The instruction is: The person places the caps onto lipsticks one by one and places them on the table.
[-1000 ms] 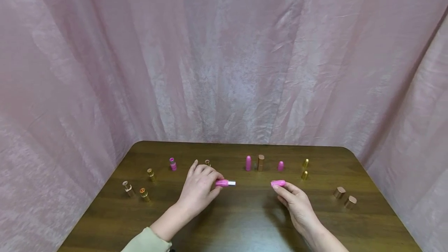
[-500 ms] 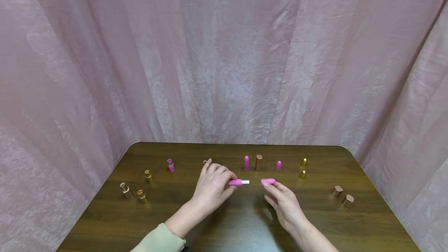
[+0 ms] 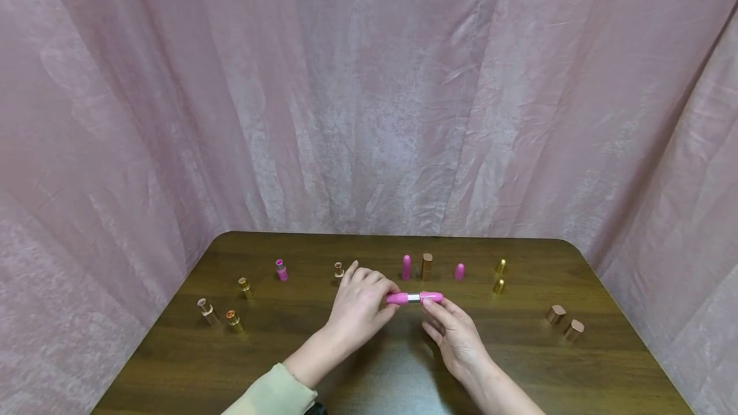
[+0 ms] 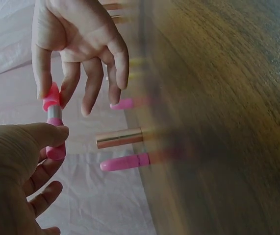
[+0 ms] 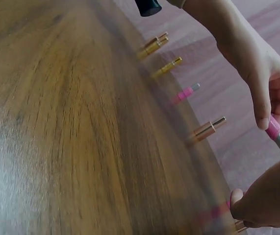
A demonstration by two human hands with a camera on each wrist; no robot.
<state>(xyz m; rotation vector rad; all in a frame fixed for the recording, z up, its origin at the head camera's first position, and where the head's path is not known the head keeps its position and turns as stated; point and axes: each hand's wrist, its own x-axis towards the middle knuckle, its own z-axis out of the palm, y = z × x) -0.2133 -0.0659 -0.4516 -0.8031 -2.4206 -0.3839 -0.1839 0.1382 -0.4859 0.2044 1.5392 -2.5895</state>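
Note:
Over the middle of the table, my left hand pinches the pink base of an uncapped lipstick between thumb and fingers. The lipstick lies level, its silver collar pointing right. My right hand pinches a glossy pink lipstick cap by thumb and fingertips, its other fingers loosely spread. Cap and lipstick are in line, the cap's mouth right at the end of the silver collar, with part of the collar still showing. In the left wrist view the cap meets the collar too. Left fingers partly hide the pink base.
Behind the hands stand a pink closed lipstick and a rose-gold closed lipstick. Rightward are a pink cap, gold caps and rose-gold caps. Several uncapped lipsticks, including a pink one and a gold one, stand left.
The left hand has moved right with the lipstick, and the right hand left with the cap. The gap between cap and silver collar has closed.

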